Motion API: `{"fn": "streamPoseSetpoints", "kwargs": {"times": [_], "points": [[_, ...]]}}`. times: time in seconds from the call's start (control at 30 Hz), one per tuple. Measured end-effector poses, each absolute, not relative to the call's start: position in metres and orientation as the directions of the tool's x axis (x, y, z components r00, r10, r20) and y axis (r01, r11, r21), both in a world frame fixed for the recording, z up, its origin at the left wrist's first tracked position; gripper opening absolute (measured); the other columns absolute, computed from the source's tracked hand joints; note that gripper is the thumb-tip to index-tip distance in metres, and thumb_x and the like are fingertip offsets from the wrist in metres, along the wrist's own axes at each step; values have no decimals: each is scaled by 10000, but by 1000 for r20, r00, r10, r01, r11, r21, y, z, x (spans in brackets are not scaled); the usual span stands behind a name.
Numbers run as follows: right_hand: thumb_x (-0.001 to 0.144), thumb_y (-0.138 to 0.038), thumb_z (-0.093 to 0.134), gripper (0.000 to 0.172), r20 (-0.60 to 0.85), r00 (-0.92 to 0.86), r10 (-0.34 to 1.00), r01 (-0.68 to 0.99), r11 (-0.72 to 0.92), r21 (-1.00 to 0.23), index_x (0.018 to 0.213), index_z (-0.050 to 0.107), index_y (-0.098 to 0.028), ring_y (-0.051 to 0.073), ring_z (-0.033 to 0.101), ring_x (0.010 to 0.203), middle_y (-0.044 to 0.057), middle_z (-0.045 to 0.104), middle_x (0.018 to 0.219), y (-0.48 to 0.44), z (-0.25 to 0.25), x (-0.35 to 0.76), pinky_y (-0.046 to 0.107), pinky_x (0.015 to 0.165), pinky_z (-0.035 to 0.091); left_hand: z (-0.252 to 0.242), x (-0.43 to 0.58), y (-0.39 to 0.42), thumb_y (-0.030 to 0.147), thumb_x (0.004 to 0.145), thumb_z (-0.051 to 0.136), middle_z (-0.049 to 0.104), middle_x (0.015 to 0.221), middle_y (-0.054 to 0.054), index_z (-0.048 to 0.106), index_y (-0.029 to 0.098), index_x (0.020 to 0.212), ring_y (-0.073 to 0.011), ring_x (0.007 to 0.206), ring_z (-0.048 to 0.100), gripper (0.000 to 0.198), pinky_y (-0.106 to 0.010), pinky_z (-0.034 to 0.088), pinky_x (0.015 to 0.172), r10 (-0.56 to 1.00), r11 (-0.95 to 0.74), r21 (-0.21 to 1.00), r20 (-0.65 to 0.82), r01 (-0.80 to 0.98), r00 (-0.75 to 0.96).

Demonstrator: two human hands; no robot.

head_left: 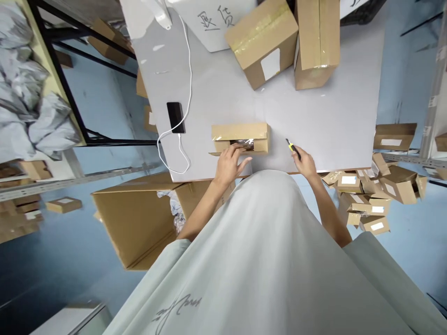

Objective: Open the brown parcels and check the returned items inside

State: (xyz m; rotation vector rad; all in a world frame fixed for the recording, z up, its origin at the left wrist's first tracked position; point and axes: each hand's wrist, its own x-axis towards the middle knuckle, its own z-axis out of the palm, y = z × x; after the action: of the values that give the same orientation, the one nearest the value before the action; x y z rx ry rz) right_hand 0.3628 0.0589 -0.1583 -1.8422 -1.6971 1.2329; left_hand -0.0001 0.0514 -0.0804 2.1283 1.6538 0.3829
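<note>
A small cardboard box [240, 131] lies near the front edge of the table, partly opened on the side toward me. Inside the gap shows something dark in shiny clear wrapping [247, 144]; its kind is hidden. My left hand [230, 163] rests at the opening with fingertips at the wrapped item and the box's flap, thumb stretched away to the right. To the right of the box, my right hand [304, 163] grips a yellow and black utility knife [291, 145]. Its tip points up and left, apart from the box.
Two taped cartons [263, 39] [317, 42] and a white bin [213, 21] stand at the table's back. A phone [176, 117] and white cable [190, 70] lie left. Below the left edge is a large open carton [136, 223]; opened boxes [366, 195] pile up on the right.
</note>
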Motion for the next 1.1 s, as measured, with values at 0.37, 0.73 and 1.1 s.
{"fn": "streamPoseSetpoints", "kwargs": {"times": [0.37, 0.73, 1.1], "points": [[1075, -227, 510, 642, -239, 122, 963, 917, -202, -345, 1696, 525, -67, 404, 587, 1471, 313, 620, 1574, 105, -190, 344, 618, 1258, 512, -79, -42, 15, 302, 1061, 675, 773, 1376, -139, 773, 252, 1236, -336, 1321, 739, 207, -504, 587, 1215, 999, 46, 632, -41, 773, -26], [1088, -629, 714, 732, -81, -512, 855, 714, 371, -594, 1665, 660, -181, 419, 598, 1595, 212, 657, 1708, 169, -108, 257, 598, 1358, 497, -119, -48, 34, 233, 902, 847, 523, 1701, -269, 451, 146, 1753, -478, 1620, 512, 943, -655, 429, 1396, 988, 154, 681, -91, 716, -125], [1108, -550, 664, 600, -216, 178, 960, 643, -280, -713, 1535, 647, -129, 261, 760, 980, 75, 800, 1035, 205, -139, 235, 401, 1004, 612, -166, -36, 45, 805, 1024, 691, 430, 1810, -395, 372, 25, 1782, -495, 1769, 360, 1134, -678, 270, 1463, 981, 153, 743, -33, 652, -193]]}}
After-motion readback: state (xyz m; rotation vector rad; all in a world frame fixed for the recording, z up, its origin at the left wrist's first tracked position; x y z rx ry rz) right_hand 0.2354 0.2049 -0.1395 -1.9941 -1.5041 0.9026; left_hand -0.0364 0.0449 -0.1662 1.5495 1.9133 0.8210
